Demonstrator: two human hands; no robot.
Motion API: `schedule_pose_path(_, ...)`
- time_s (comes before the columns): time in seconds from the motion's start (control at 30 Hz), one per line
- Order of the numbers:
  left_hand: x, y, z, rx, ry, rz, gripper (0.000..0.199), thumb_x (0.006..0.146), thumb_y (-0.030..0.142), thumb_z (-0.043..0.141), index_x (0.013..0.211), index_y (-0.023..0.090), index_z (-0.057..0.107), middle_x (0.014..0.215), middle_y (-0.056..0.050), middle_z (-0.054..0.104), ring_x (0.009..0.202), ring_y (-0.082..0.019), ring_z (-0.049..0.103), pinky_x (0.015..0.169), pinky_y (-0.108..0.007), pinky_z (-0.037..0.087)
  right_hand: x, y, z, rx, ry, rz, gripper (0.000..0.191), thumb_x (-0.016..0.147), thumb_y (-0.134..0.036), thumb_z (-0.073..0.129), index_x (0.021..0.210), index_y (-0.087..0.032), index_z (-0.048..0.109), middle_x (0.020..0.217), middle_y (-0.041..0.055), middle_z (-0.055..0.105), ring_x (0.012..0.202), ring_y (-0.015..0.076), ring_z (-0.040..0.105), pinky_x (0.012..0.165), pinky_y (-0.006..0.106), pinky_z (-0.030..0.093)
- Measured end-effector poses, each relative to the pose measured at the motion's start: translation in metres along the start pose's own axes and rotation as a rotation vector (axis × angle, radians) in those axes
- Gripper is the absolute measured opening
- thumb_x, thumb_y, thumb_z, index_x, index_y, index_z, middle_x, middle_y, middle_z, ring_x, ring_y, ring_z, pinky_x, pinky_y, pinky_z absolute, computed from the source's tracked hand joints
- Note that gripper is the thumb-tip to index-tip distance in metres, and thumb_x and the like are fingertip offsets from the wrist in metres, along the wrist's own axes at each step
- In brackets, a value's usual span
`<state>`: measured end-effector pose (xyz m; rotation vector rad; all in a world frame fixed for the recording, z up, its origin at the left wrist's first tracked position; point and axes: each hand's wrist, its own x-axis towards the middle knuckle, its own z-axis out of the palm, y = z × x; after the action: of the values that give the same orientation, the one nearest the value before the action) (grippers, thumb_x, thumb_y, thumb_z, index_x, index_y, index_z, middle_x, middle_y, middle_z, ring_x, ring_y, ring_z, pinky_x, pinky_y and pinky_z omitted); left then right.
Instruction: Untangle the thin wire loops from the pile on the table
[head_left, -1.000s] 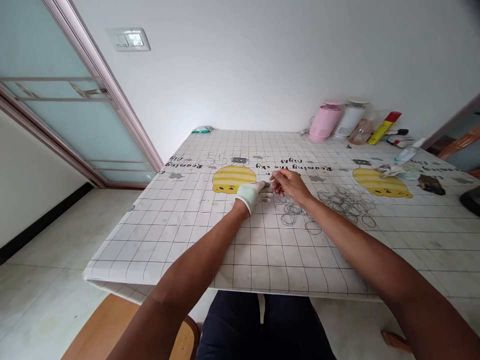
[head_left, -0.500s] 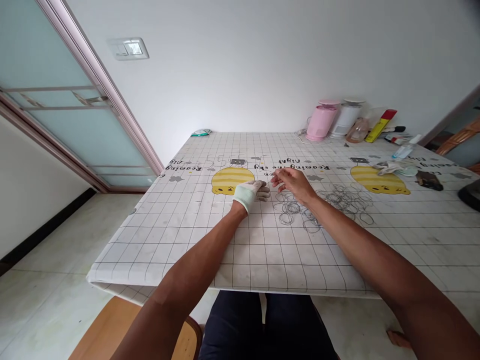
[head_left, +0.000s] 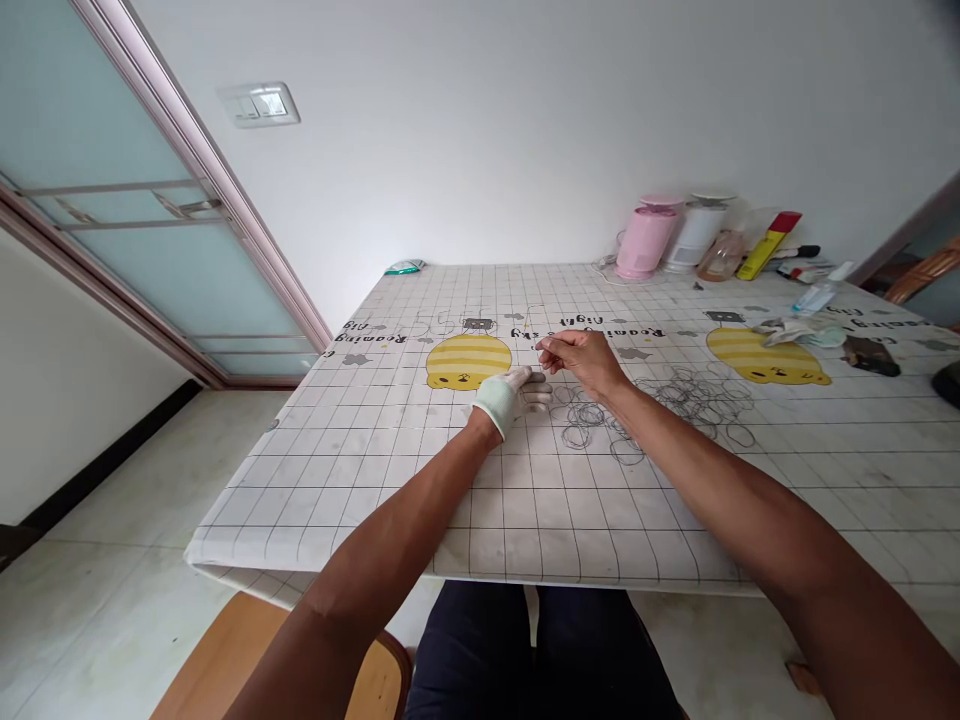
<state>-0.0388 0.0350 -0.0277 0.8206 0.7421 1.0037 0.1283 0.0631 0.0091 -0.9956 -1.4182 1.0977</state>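
Note:
My left hand (head_left: 514,395) wears a pale glove and rests at the middle of the tablecloth, its fingers pointing right and slightly apart; nothing shows in it. Just beyond and to the right, my right hand (head_left: 581,360) is bare, thumb and fingertips pinched together. Whatever it grips is too small to make out. Loose thin dark wire rings (head_left: 694,400) lie in a tangled heap beside and behind my right wrist, some reaching toward my left fingertips.
On the checked tablecloth (head_left: 300,510), a pink device (head_left: 645,240), a white device (head_left: 691,238) and a yellow-red box (head_left: 769,247) stand by the wall. A glove (head_left: 799,332), a clear bottle (head_left: 821,290) and a dark object (head_left: 870,355) lie at right.
My right fingertips have closed into a pinch and dipped slightly toward my left hand. My left hand has shifted a little to the right. The view has moved slightly.

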Motion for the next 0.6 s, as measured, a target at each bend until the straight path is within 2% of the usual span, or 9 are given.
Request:
schedule_pose_path(0.17, 0.002, 0.000, 0.003, 0.091, 0.102, -0.051, 0.027, 0.104, 0.032, 0.052, 0.093, 0.011, 0.065, 0.077, -0.012, 0.072, 0.060, -0.019, 0.068, 0.060, -0.032, 0.053, 0.001, 0.000, -0.001, -0.096, -0.002, 0.021, 0.017, 0.083, -0.031, 0.081, 0.079, -0.014, 0.079, 0.070, 0.0081, 0.074, 0.057, 0.0142, 0.066, 0.048, 0.023, 0.052)
schedule_pose_path(0.3, 0.004, 0.001, 0.002, 0.098, 0.147, -0.072, 0.035, 0.096, 0.048, 0.066, 0.094, 0.014, 0.063, 0.075, -0.011, 0.071, 0.060, -0.018, 0.067, 0.057, -0.029, 0.050, 0.002, 0.002, -0.005, -0.109, 0.028, 0.030, 0.018, 0.084, -0.032, 0.080, 0.081, -0.015, 0.079, 0.074, 0.0093, 0.076, 0.058, 0.0146, 0.067, 0.044, 0.022, 0.050)
schedule_pose_path(0.4, 0.001, 0.004, 0.002, 0.096, 0.188, -0.033, 0.044, 0.086, 0.055, 0.077, 0.093, 0.015, 0.062, 0.074, -0.010, 0.068, 0.059, -0.018, 0.066, 0.054, -0.028, 0.047, 0.003, 0.002, -0.011, -0.137, 0.058, 0.039, 0.018, 0.083, -0.032, 0.080, 0.081, -0.015, 0.079, 0.076, 0.0097, 0.076, 0.057, 0.0142, 0.066, 0.041, 0.021, 0.048)
schedule_pose_path(0.5, -0.002, 0.008, 0.003, 0.080, 0.176, 0.034, 0.039, 0.085, 0.050, 0.079, 0.088, 0.016, 0.059, 0.069, -0.005, 0.063, 0.052, -0.013, 0.059, 0.049, -0.024, 0.042, 0.003, 0.000, -0.015, -0.118, 0.052, 0.055, 0.017, 0.083, -0.031, 0.081, 0.081, -0.014, 0.079, 0.074, 0.0099, 0.076, 0.056, 0.0145, 0.065, 0.042, 0.022, 0.049)
schedule_pose_path(0.6, -0.003, 0.012, 0.004, 0.055, 0.158, 0.031, 0.032, 0.086, 0.040, 0.079, 0.081, 0.019, 0.055, 0.062, 0.002, 0.053, 0.047, -0.009, 0.049, 0.047, -0.022, 0.039, 0.001, 0.000, -0.015, -0.069, 0.029, 0.077, 0.016, 0.082, -0.030, 0.082, 0.082, -0.014, 0.079, 0.073, 0.0096, 0.075, 0.056, 0.0147, 0.065, 0.045, 0.024, 0.052)
